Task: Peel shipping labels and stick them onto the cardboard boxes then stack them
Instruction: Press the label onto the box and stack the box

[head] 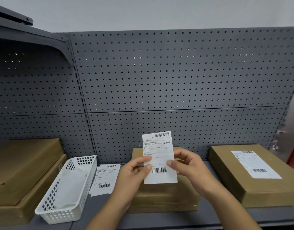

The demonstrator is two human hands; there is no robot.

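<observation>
Fingers of the left hand and right hand pinch the 2 side edges of 1 shipping label, held upright over the unlabelled cardboard box at the shelf's front middle. Whether its backing is off, I cannot tell. Peeled carelessly, the sticky face could fold onto itself or catch a thumb; lowered crooked, it would set skewed or wrinkled. 1 labelled box sits at the right end.

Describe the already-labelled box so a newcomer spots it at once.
Start at the grey pegboard and drop to the shelf below. The box lies at the far right. Unlike its neighbours, its top bears a white label.
</observation>
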